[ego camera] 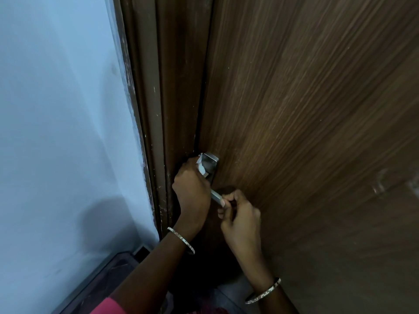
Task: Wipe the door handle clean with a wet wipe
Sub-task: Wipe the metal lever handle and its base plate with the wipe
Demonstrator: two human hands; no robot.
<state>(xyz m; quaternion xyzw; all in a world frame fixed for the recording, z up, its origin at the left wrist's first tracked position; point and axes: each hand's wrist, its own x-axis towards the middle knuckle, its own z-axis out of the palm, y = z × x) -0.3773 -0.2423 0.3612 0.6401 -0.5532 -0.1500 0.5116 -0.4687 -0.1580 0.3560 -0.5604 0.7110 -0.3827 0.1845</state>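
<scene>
A silver metal door handle [209, 163] sits on the brown wooden door [306, 109], its back plate upright and its lever [215, 196] sticking out toward me. My left hand [191, 191] presses a white wet wipe [201, 166] against the left side of the plate. The wipe is bunched between the fingers and partly hidden by them. My right hand [240, 216] pinches the free end of the lever with fingertips and thumb. Both wrists wear thin silver bangles.
The dark brown door frame [163, 98] runs down just left of the handle. A pale blue wall [61, 132] fills the left side. A dark floor strip [108, 275] shows at the bottom left.
</scene>
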